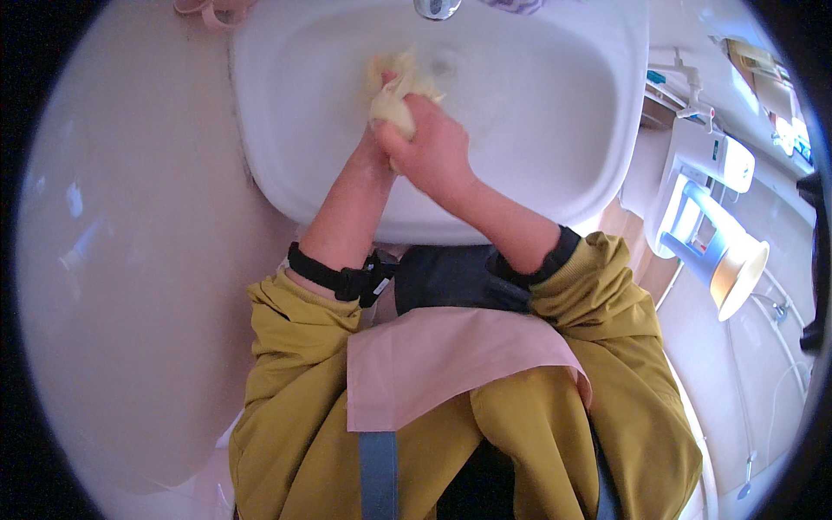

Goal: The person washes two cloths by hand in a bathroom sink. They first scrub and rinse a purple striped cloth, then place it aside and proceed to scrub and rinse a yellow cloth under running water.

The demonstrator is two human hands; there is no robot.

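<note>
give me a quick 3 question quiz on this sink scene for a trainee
1. True or false: the pale yellow cloth is held over the white sink.
2. Which hand is wrapped around the cloth on top? A) right B) left
3. What sits on the left forearm near the yellow sleeve?

Key:
1. True.
2. A; the left hand is mostly hidden behind it.
3. A black wrist strap.
</note>
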